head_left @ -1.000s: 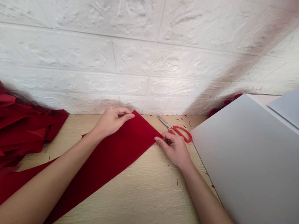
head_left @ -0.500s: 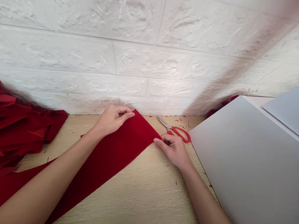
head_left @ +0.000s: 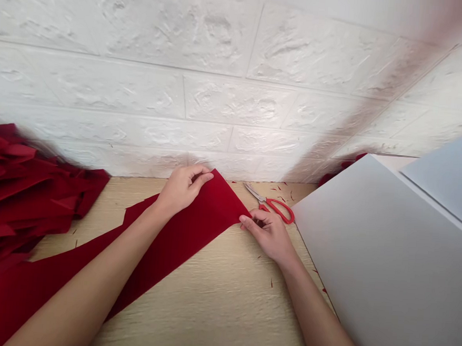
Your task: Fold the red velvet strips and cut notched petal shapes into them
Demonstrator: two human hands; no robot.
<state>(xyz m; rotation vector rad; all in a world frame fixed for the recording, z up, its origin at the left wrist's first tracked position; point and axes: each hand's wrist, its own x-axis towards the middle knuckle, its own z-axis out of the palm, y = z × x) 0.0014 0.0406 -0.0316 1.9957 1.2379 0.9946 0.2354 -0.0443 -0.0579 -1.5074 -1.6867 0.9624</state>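
A long strip of dark red fabric [head_left: 195, 228] stretches from the lower left to the middle of the table. My left hand [head_left: 184, 188] pinches its far corner between thumb and fingers. At the near right corner, my right hand [head_left: 268, 231] is closed on the same end, so the short edge lies taut between both hands. My left forearm crosses over the strip and hides part of it. Just beyond my right hand lie scissors [head_left: 270, 202] with red handles, their blades pointing to the back left.
A heap of folded red fabric [head_left: 24, 190] sits at the left. On the right stands a large grey box-like panel [head_left: 391, 258], with some red material behind it. A white brick-patterned wall [head_left: 212, 98] closes off the back. Small red scraps dot the wooden tabletop [head_left: 205, 308].
My left hand has shifted slightly right with its corner of the fabric. More of the strip's far edge shows behind my left wrist. My right hand has barely moved.
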